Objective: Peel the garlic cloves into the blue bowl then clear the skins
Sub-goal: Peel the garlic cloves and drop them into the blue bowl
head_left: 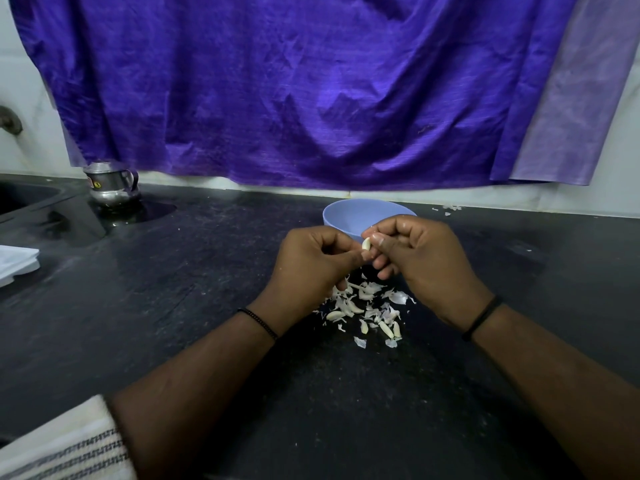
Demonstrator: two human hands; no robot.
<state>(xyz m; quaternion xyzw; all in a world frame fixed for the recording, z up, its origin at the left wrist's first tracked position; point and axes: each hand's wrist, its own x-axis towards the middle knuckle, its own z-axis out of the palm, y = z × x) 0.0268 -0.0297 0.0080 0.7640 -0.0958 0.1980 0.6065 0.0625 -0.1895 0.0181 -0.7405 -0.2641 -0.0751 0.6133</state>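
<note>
- Dim, soft indoor light is falling from above, leaving the black countertop (173, 306) murky and low in contrast.
- A bright sheen is glaring off the folds of the purple cloth (311, 91).
- The steel pot (111, 183) is casting a reflection on the wet-looking surface.
- Wide-angle distortion is bending the edges; corners are looking soft.

The small steel pot (111, 183) on the counter bears a red-and-yellow sticker, too small to read. No other writing shows anywhere.
</note>
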